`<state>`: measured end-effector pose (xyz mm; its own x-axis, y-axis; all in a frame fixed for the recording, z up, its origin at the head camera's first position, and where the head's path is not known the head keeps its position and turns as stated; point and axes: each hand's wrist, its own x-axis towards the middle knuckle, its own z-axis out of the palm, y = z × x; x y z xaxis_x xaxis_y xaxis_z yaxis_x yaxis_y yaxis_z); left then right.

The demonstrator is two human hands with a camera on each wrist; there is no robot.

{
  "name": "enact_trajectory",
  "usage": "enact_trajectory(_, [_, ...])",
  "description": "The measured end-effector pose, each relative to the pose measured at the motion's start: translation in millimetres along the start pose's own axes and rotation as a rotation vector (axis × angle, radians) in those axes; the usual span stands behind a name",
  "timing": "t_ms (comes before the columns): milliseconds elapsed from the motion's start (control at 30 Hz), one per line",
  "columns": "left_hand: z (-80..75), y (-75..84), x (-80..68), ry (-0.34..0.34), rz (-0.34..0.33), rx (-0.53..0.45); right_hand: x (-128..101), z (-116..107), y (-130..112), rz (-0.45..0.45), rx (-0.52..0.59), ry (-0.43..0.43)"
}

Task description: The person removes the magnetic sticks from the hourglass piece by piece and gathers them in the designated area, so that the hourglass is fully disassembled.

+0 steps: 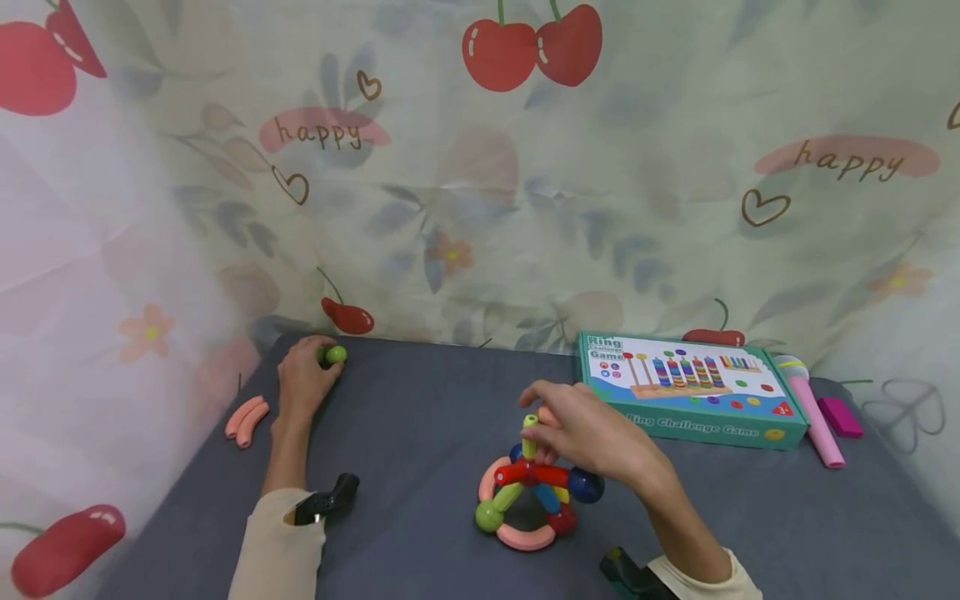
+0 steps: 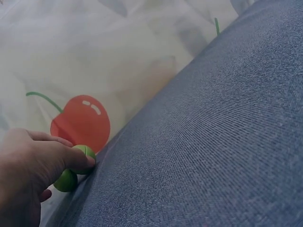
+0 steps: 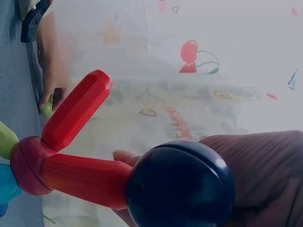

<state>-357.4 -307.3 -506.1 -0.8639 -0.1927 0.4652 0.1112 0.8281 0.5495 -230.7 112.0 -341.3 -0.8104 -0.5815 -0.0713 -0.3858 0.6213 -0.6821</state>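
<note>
At the far left of the table my left hand (image 1: 306,379) pinches a green ball (image 1: 336,354) between thumb and fingers. A second green ball (image 2: 66,180) is right beside it in the left wrist view. My right hand (image 1: 588,429) holds the upper part of a magnetic stick-and-ball structure, its fingers by the upright yellow-green stick (image 1: 530,437). Red sticks (image 3: 87,182) meet at a red ball (image 3: 31,165) there, and one ends in a dark blue ball (image 3: 182,184). Curved pink sticks (image 1: 527,538) and a green ball form part of the base. The right fingertips are partly hidden.
Two loose curved pink sticks (image 1: 251,423) lie near the left edge. A green Ring Challenge Game box (image 1: 690,387) stands back right, with a pink microphone (image 1: 817,421) and a magenta block (image 1: 840,417) beside it. Patterned cloth (image 1: 480,208) hangs behind the grey table (image 1: 420,433).
</note>
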Motion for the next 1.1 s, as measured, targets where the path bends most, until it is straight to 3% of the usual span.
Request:
enact_trajectory(400, [-6.0, 4.2, -3.3, -0.025, -0.009, 0.024, -0.6, -0.2, -1.1, -0.014, 0.014, -0.01])
enact_trajectory(533, [-7.1, 10.0, -1.4, 0.022, 0.009, 0.003, -0.8, -0.3, -1.0, -0.01, 0.016, -0.015])
enact_trajectory(633, [-9.7, 24.7, 1.9, 0.07, 0.053, -0.024, -1.0, -0.1, -0.5, -0.005, 0.009, -0.019])
enact_trajectory(733, [-15.5, 55.0, 5.4, 0.058, 0.131, -0.056, -1.6, 0.1, -0.8, -0.007, -0.005, -0.025])
enact_trajectory(800, [-20.3, 82.5, 6.2, -0.013, 0.202, -0.099, -2.2, 0.2, -0.6, -0.015, -0.019, -0.029])
enact_trajectory(933, [-31.0, 149.5, -4.8, -0.241, 0.402, -0.225, -2.8, -0.3, -0.3, -0.041, -0.041, -0.039])
enact_trajectory(1100, [-41.9, 224.6, -32.3, -0.557, 0.672, -0.367, -3.6, -3.0, 0.2, -0.065, -0.063, -0.03])
